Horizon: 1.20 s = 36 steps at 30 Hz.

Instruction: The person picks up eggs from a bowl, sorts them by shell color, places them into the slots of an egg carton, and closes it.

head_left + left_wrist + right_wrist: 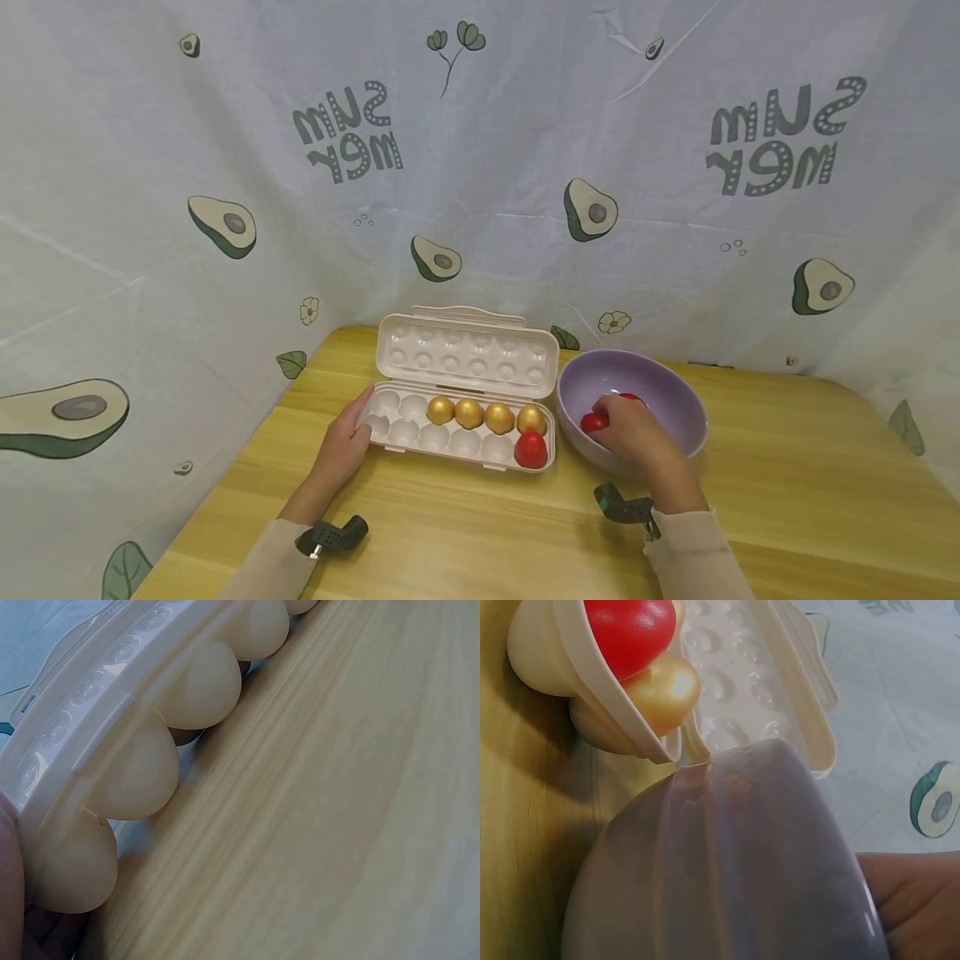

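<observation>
An open cream egg carton (450, 452) holds several gold eggs (468, 413) in its back row and one red egg (531, 450) at the right end of its front row. My left hand (345, 442) grips the carton's left end, thumb over the rim; in the left wrist view a sliver of that hand (10, 889) shows beside the cups. Inside the purple bowl (686, 400), my right hand (633, 429) pinches a red egg (595, 422). More red (633, 397) shows behind the fingers. In the right wrist view the bowl's wall (780, 847) hides the fingertips.
The carton's lid (467, 354) leans back, hinged up behind the cups. Bowl and carton stand close side by side on the wooden table (465, 533). A printed cloth (495, 167) hangs behind the table's back edge. Each wrist carries a dark camera mount (622, 504).
</observation>
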### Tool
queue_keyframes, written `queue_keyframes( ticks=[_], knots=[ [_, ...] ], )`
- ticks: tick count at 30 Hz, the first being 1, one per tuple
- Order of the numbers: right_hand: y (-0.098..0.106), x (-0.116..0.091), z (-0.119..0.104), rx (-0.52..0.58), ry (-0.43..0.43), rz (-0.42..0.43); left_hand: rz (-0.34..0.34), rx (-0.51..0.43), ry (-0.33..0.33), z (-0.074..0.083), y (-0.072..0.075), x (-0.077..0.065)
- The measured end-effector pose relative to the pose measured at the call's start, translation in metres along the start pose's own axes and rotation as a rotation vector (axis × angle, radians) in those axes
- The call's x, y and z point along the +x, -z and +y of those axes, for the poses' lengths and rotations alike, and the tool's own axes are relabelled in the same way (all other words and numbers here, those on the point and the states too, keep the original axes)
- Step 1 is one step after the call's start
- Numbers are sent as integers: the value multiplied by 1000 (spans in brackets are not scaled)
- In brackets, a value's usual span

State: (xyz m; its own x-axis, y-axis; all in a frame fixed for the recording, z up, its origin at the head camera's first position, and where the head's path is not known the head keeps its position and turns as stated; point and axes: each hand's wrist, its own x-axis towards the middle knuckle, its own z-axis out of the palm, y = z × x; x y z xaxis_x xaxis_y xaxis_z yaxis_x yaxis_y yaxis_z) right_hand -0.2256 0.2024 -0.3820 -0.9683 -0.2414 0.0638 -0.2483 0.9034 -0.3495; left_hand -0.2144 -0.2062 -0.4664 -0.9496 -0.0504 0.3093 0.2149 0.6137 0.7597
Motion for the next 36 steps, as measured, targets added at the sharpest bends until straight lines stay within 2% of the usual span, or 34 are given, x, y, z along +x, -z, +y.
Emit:
queue_keyframes(
  ticks=[16,27,36],
  knots=[
    [-1,3,-3,14,5,-23,5,7,9,0,2,-2],
    [-8,6,2,136,91,68,-7,4,4,1,0,-3],
    [-9,8,0,256,100,138,-11,12,12,2,1,-2]
  ],
)
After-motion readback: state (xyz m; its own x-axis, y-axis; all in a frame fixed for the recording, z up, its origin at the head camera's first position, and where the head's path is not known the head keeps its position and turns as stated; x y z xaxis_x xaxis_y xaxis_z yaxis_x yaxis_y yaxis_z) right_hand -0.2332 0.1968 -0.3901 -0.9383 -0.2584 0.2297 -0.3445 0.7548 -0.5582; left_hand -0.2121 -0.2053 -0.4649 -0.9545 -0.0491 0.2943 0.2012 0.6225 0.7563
